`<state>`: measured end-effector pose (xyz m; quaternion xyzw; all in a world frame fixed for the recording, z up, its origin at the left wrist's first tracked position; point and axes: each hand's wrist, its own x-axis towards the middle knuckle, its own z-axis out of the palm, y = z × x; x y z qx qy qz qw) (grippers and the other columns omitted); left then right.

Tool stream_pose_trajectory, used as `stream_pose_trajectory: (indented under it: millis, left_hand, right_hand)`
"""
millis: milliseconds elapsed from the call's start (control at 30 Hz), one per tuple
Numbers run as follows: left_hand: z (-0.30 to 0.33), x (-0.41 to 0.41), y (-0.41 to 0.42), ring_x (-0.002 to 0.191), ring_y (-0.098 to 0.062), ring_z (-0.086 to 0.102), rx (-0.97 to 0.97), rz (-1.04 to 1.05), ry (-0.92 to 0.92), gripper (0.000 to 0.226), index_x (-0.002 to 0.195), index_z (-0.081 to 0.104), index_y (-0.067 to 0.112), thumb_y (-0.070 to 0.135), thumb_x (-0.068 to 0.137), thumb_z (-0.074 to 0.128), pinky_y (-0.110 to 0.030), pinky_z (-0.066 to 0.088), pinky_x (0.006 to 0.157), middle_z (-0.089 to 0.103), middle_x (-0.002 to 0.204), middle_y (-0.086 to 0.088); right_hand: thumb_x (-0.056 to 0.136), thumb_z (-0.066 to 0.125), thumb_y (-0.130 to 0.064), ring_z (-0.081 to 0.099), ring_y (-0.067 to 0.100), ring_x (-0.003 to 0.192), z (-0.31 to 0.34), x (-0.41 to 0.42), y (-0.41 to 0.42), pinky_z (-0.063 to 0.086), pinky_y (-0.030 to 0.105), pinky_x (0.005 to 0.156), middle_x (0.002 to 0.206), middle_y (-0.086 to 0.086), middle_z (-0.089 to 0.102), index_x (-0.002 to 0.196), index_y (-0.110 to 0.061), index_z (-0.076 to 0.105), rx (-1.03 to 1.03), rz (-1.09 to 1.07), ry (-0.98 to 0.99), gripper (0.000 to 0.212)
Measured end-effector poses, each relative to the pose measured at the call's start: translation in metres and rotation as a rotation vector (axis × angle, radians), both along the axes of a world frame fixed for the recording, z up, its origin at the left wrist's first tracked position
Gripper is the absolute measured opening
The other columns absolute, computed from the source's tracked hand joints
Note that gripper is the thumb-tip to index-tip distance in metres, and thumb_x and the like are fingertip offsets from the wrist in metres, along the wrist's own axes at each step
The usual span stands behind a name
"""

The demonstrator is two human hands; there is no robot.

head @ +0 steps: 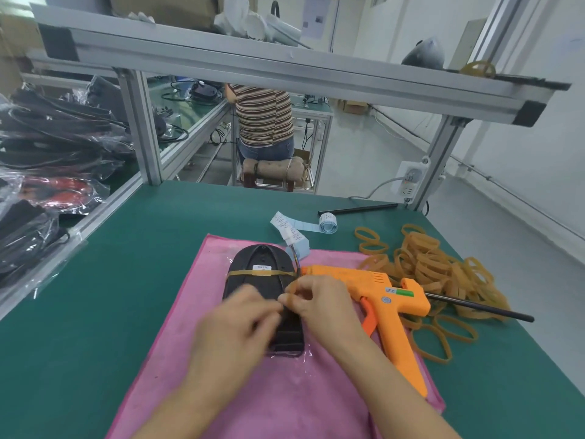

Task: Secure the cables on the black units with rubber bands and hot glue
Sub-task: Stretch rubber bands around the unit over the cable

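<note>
A black unit (259, 274) lies on a pink cloth (196, 312) in a clear wrap. One tan rubber band (243, 273) crosses its upper part, over a white label. My right hand (319, 299) pinches a second rubber band (292, 291) at the unit's right side. My left hand (237, 321) is blurred, with curled fingers over the unit's lower half, meeting the right hand's fingers at that band. A thin cable (297, 264) leaves the unit's right edge. An orange hot glue gun (380, 299) lies on the cloth to the right.
A heap of loose rubber bands (443, 274) covers the green table (126, 248) at the right, with a black rod (481, 308) across it. A label roll (327, 222) lies beyond the cloth. Bagged black units (41, 153) pile up at the left. A person in a striped shirt (264, 115) sits ahead.
</note>
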<state>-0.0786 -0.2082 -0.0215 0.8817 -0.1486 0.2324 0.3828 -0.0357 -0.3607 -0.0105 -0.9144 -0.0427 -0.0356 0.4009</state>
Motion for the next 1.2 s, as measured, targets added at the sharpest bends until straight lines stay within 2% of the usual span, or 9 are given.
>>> stream_pose_trajectory:
  millis: [100, 200, 367, 467, 667, 767, 833, 1000, 1200]
  left_hand:
    - [-0.004, 0.018, 0.036, 0.076, 0.001, 0.054, -0.415, 0.316, 0.231, 0.013, 0.096, 0.068, 0.025, 0.023, 0.084, 0.071, -0.019, 0.039, 0.068, 0.060, 0.087, 0.012]
    - [-0.013, 0.023, 0.051, 0.098, -0.016, 0.058, -0.232, 0.292, 0.667, 0.043, 0.108, 0.063, 0.018, 0.051, 0.081, 0.070, -0.030, 0.041, 0.084, 0.061, 0.104, 0.002]
    - [-0.013, 0.028, 0.044, 0.100, -0.024, 0.067, -0.232, 0.140, 0.781, 0.047, 0.091, 0.072, 0.007, 0.049, 0.094, 0.051, -0.039, 0.048, 0.097, 0.075, 0.093, -0.006]
    - [-0.013, 0.027, 0.039, 0.092, -0.026, 0.068, -0.180, 0.158, 0.758, 0.051, 0.093, 0.070, 0.004, 0.049, 0.096, 0.046, -0.036, 0.049, 0.090, 0.072, 0.090, -0.011]
    - [-0.009, 0.019, 0.031, 0.053, -0.017, 0.030, -0.151, 0.233, 0.609, 0.049, 0.064, 0.042, 0.001, 0.037, 0.097, 0.049, -0.030, 0.026, 0.055, 0.031, 0.066, -0.002]
    - [-0.010, 0.016, 0.030, 0.055, -0.017, 0.033, -0.195, 0.222, 0.588, 0.047, 0.062, 0.042, 0.007, 0.039, 0.096, 0.051, -0.030, 0.025, 0.055, 0.033, 0.069, -0.002]
    - [-0.014, 0.013, 0.027, 0.071, -0.017, 0.048, -0.248, 0.227, 0.599, 0.041, 0.076, 0.059, 0.009, 0.045, 0.095, 0.051, -0.026, 0.033, 0.060, 0.045, 0.084, -0.003]
    - [0.003, 0.012, 0.018, 0.103, -0.007, 0.051, -0.449, 0.190, 0.403, 0.027, 0.120, 0.064, 0.035, 0.034, 0.094, 0.055, -0.021, 0.034, 0.084, 0.050, 0.110, 0.006]
    - [0.022, 0.017, 0.012, 0.097, -0.012, 0.070, -1.069, 0.001, 0.466, 0.037, 0.111, 0.070, 0.037, 0.009, 0.089, 0.061, -0.029, 0.054, 0.081, 0.073, 0.106, 0.012]
  right_hand:
    - [0.080, 0.076, -0.016, 0.062, 0.010, 0.069, 0.001, -0.003, -0.006, 0.050, 0.019, 0.072, 0.077, 0.008, 0.070, 0.095, -0.009, 0.075, 0.199, 0.012, 0.109, 0.017]
    - [0.081, 0.076, -0.014, 0.069, 0.018, 0.082, 0.000, -0.006, -0.011, 0.054, 0.024, 0.083, 0.086, 0.012, 0.072, 0.106, -0.008, 0.071, 0.284, 0.054, 0.200, 0.026]
    - [0.084, 0.074, -0.029, 0.043, 0.002, 0.052, -0.001, 0.000, -0.015, 0.038, 0.017, 0.058, 0.056, -0.006, 0.048, 0.076, -0.004, 0.065, 0.150, 0.024, 0.307, 0.028]
    - [0.086, 0.070, -0.037, 0.035, 0.000, 0.036, -0.001, 0.000, -0.019, 0.025, 0.010, 0.040, 0.037, -0.015, 0.038, 0.052, -0.015, 0.053, 0.118, 0.011, 0.400, 0.044]
    - [0.089, 0.067, -0.039, 0.050, 0.000, 0.050, 0.000, 0.004, -0.018, 0.033, 0.006, 0.042, 0.060, -0.009, 0.058, 0.075, -0.011, 0.069, 0.124, 0.034, 0.465, 0.032]
    - [0.089, 0.068, -0.029, 0.067, -0.001, 0.079, 0.001, 0.004, -0.016, 0.048, 0.004, 0.070, 0.077, -0.010, 0.072, 0.078, -0.012, 0.071, 0.277, 0.053, 0.546, 0.020]
    - [0.089, 0.068, -0.022, 0.067, 0.017, 0.102, 0.001, 0.005, -0.017, 0.049, 0.025, 0.097, 0.101, 0.005, 0.074, 0.093, -0.006, 0.072, 0.365, 0.044, 0.568, 0.016]
    - [0.091, 0.059, -0.001, 0.063, 0.027, 0.113, -0.004, -0.009, -0.015, 0.047, 0.036, 0.102, 0.121, 0.019, 0.065, 0.117, 0.008, 0.062, 0.841, 0.144, 0.724, 0.029]
    - [0.077, 0.064, -0.015, 0.068, 0.020, 0.100, 0.015, -0.007, -0.014, 0.054, 0.026, 0.091, 0.113, 0.017, 0.069, 0.110, 0.008, 0.064, 1.059, 0.176, 0.552, 0.041]
